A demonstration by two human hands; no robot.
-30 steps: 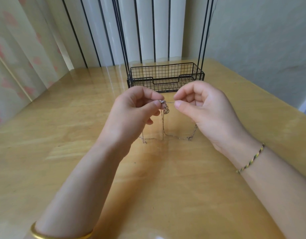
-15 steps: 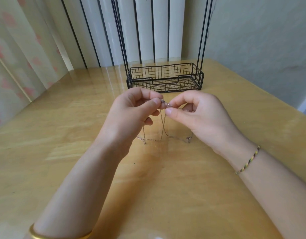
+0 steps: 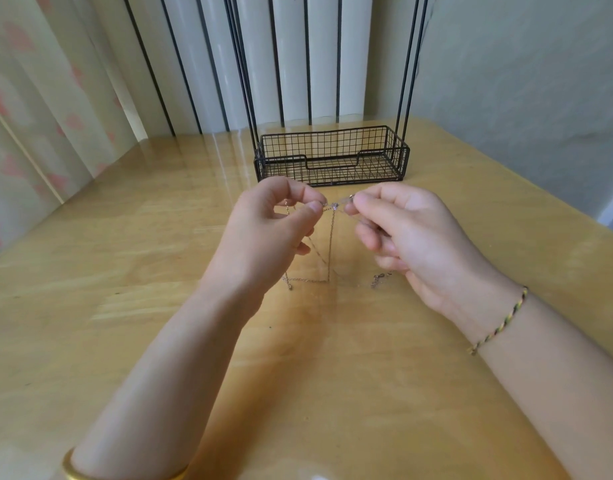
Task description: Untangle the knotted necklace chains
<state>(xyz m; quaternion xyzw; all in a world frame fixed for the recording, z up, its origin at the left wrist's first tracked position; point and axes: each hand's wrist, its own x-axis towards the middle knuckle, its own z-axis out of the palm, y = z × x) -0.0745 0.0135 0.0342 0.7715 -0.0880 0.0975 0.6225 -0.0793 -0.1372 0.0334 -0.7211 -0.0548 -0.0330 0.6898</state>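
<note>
Chains point(image 3: 330, 244), fine and gold-toned, are hanging in the head view from a small knot point(image 3: 334, 205). The knot is being held up in the air above the wooden table point(image 3: 125, 271), just nearer than the black wire basket point(image 3: 332, 157) standing at the far side. Their loose ends are trailing down and lying on the tabletop between the two wrists, with what looks like a clasp point(image 3: 377, 280) resting near the heel of the right hand point(image 3: 412, 237).

Judging by how thin the links are, the strands are weighing almost nothing, flopping limply wherever they are led, and likely slipping easily through skin. A hard tug is risking a tighter snarl or a snapped link. The sensible hold is therefore right beside the knot, on the strands entering it, with fingertips or nails only.

The left hand point(image 3: 267, 237) is sitting to the left of the knot, its thumb and forefinger point(image 3: 311, 210) pressed together and pinching a strand, the other fingers curling loosely toward the palm. The right hand is mirroring it from the right, its fingertips point(image 3: 358, 202) pinching the chain just beside the knot, the remaining fingers folding below. Whether one strand or several are passing through each pinch is too fine to tell.
</note>
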